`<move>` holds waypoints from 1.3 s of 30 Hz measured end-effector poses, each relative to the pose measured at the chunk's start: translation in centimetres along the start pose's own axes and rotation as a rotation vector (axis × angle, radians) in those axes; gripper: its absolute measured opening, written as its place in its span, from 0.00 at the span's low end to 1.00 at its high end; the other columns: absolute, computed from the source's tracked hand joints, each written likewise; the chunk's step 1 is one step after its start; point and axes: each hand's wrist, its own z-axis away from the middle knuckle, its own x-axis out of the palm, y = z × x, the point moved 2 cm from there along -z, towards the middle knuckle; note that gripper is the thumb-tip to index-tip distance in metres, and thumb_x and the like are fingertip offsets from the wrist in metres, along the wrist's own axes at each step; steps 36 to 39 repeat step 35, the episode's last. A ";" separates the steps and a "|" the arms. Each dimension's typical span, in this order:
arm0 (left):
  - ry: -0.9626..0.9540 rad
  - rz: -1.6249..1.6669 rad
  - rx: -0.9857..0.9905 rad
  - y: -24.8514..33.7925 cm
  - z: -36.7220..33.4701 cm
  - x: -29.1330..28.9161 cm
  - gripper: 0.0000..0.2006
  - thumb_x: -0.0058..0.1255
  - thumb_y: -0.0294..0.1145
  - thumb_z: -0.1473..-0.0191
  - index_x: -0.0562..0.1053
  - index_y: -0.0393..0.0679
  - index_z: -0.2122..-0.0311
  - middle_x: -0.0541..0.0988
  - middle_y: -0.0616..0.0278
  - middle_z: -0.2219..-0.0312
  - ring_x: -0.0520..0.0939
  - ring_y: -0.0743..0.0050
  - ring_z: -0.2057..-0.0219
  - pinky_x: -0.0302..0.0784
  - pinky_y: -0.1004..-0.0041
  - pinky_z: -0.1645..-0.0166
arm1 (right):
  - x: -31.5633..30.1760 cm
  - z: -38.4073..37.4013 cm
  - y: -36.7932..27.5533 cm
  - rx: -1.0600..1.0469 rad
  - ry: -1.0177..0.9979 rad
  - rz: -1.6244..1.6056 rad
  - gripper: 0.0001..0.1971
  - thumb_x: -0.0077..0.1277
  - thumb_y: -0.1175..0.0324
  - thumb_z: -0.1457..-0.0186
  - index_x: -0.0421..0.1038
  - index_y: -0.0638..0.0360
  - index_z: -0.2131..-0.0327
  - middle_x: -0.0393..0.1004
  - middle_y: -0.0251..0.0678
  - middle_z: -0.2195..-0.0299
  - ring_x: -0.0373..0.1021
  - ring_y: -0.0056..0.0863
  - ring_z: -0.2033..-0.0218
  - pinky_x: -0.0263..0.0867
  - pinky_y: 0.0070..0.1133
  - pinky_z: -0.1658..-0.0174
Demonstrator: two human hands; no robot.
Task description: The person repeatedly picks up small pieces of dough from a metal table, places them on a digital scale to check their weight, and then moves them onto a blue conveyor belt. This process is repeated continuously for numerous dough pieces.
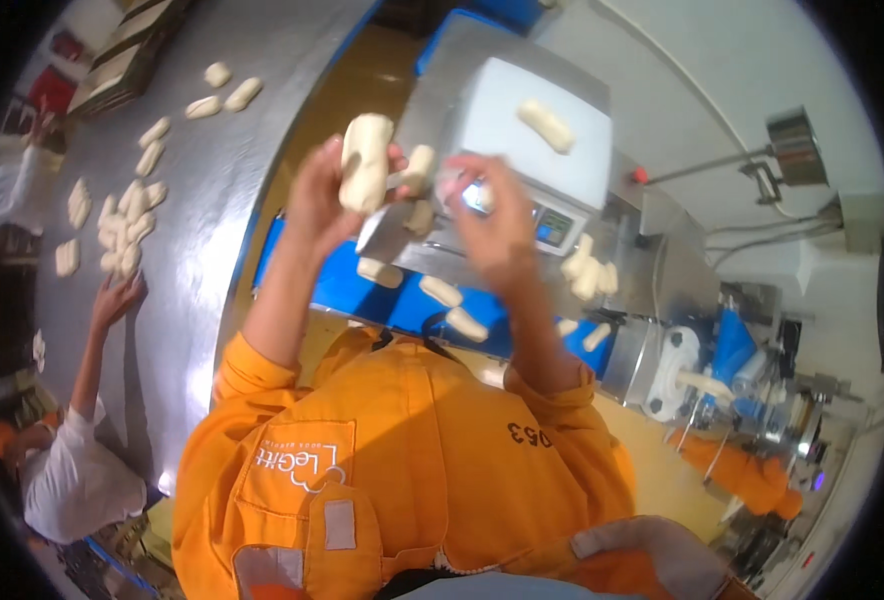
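My left hand [325, 195] is raised in front of the scale, closed around a thick, pale dough piece [366, 163]. Between my hands is a second, smaller dough piece [418, 171], close to my left fingertips; whether they touch it is unclear. My right hand [494, 222] is at the front edge of the scale, blurred, its fingers curled around something pale and shiny that I cannot make out. On the white platform of the weighing scale [507, 95] lies one dough piece [545, 126]. Its small display [552, 228] shows beside my right wrist.
Several dough pieces [440, 291] lie on the blue belt [412, 300] before me. More dough [589, 271] is heaped right of the scale. On the left metal table [212, 190], a co-worker's hand [117, 298] touches a dough pile [122, 228]. A machine [674, 372] stands at right.
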 end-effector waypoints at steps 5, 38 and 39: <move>0.180 -0.313 0.406 -1.9 4.3 1.4 0.39 0.34 0.67 0.48 0.64 0.40 0.44 0.59 0.51 0.40 0.61 0.58 0.40 0.56 0.58 0.39 | 6.1 3.2 -3.8 -0.072 -0.227 -0.302 0.10 0.54 0.71 0.49 0.69 0.62 0.63 0.69 0.41 0.69 0.68 0.36 0.64 0.65 0.28 0.59; 0.448 -0.862 0.134 -1.8 8.3 2.8 0.26 0.51 0.36 0.43 0.55 0.46 0.43 0.62 0.56 0.48 0.65 0.69 0.46 0.59 0.72 0.41 | 6.8 4.4 -3.2 -0.099 -0.076 -0.018 0.12 0.56 0.69 0.50 0.71 0.61 0.61 0.73 0.43 0.64 0.71 0.37 0.64 0.67 0.27 0.61; 0.448 -0.862 0.134 -1.8 8.3 2.8 0.26 0.51 0.36 0.43 0.55 0.46 0.43 0.62 0.56 0.48 0.65 0.69 0.46 0.59 0.72 0.41 | 6.8 4.4 -3.2 -0.099 -0.076 -0.018 0.12 0.56 0.69 0.50 0.71 0.61 0.61 0.73 0.43 0.64 0.71 0.37 0.64 0.67 0.27 0.61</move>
